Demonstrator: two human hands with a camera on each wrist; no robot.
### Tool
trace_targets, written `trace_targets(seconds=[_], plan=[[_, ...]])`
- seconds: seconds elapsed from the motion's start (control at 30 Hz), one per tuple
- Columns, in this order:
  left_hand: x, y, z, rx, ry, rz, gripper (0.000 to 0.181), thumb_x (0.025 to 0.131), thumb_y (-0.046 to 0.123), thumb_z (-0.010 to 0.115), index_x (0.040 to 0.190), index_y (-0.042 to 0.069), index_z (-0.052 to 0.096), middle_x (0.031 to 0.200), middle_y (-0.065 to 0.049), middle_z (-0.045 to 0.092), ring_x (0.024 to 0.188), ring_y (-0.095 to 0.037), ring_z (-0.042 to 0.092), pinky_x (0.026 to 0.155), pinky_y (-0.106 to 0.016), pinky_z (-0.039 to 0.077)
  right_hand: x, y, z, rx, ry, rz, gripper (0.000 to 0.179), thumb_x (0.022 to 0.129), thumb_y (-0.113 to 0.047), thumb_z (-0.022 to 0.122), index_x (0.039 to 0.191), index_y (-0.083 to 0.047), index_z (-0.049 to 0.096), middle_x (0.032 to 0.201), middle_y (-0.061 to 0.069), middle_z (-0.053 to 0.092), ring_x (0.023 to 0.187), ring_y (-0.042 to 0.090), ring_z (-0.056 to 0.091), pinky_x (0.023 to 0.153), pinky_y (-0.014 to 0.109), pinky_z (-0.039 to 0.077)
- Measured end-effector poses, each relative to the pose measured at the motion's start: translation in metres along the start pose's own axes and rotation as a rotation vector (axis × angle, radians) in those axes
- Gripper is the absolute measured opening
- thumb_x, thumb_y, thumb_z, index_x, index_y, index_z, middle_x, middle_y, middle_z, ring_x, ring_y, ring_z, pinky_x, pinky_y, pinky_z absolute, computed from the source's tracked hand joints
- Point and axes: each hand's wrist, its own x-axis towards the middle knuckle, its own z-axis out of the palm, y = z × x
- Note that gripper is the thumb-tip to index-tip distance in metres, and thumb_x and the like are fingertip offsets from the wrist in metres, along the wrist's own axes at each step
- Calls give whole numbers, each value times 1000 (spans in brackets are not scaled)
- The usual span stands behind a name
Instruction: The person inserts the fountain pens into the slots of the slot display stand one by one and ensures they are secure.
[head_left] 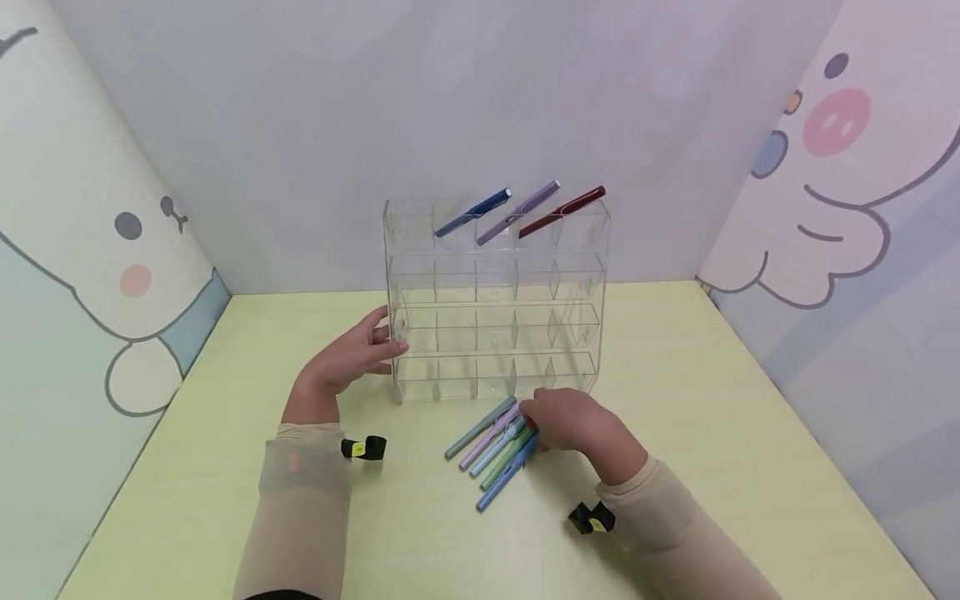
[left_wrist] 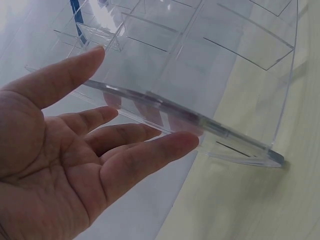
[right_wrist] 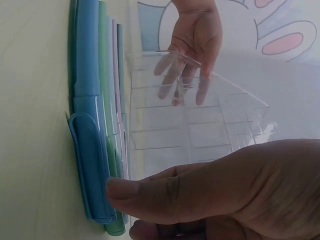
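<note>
We see the left hand (head_left: 351, 357) at the clear rack (head_left: 495, 367) mid-frame, fingers spread wide by its left edge. The right hand (head_left: 576, 421) is at the upper ends of five pens (head_left: 498, 449), lower centre; we cannot tell whether it pinches the blue pen (right_wrist: 90, 160).

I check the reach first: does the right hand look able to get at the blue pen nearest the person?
Probably yes. The right hand is at the cap end of that blue pen, and nothing seems to block it.
</note>
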Motion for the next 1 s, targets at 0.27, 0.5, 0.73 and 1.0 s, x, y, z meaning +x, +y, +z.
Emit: trace_targets(seconds=[0.27, 0.5, 0.73, 1.0], plan=[[0, 0, -1, 7, 1, 7, 86, 95, 33, 65, 158, 27, 7, 154, -17, 38, 135, -42, 45, 102, -55, 47, -1, -6, 0, -100, 28, -5, 22, 76, -14, 84, 85, -20, 64, 80, -4, 51, 66, 13, 45, 59, 31, 45], [-1, -1, 0, 6, 1, 3, 86, 96, 32, 65, 158, 27, 6, 155, -19, 36, 135, -43, 44, 102, -54, 47, -3, -11, 3, -180, 5, 36, 16, 78, -10, 76, 79, -18, 62, 73, -4, 51, 62, 14, 42, 55, 31, 42], [-3, 1, 2, 12, 4, -11, 85, 96, 34, 65, 158, 28, 7, 155, -19, 35, 135, -42, 44, 105, -54, 44, -3, -6, 4, -121, 6, 0, 22, 87, -7, 65, 72, -19, 56, 68, -6, 47, 63, 12, 38, 58, 29, 37], [-4, 2, 2, 17, 12, -26, 88, 95, 35, 66, 158, 29, 5, 157, -18, 33, 135, -42, 45, 107, -56, 41, -10, 13, -11, 104, -37, -53, 23, 85, -3, 65, 74, -22, 58, 71, -9, 53, 67, 11, 45, 63, 29, 40]])
